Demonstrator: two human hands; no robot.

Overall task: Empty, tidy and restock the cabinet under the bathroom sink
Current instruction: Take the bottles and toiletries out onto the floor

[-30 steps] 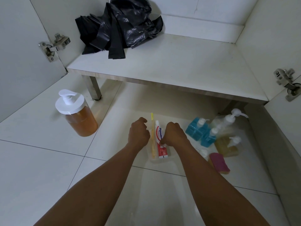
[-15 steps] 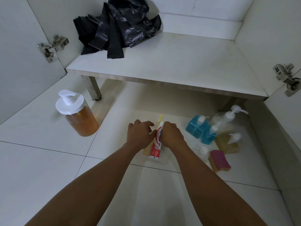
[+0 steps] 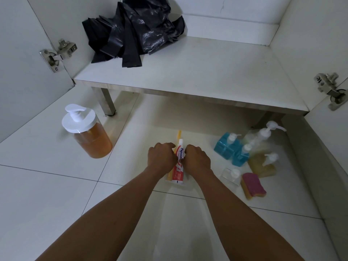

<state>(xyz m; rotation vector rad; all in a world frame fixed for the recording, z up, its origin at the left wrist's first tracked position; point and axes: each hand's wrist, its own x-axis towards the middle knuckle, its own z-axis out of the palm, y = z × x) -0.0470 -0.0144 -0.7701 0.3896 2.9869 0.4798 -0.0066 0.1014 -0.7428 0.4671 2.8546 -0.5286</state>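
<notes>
Fingers of my left hand (image 3: 160, 157) and right hand (image 3: 198, 159) are curled over the side walls of the clear tray (image 3: 181, 185) on the floor tiles, in front of the cabinet shelf (image 3: 207, 76). Inside it lie the toothpaste tube (image 3: 178, 173) and yellow toothbrush (image 3: 179, 133), both loose. My worry is that an uneven lift would tip the tray (its walls look shallow and slick) and slide both out toward the blue bottles (image 3: 227, 148)

The left hand (image 3: 160, 157) and right hand (image 3: 197, 159) hide their fingertips and most of the yellow toothbrush (image 3: 179, 135).
</notes>
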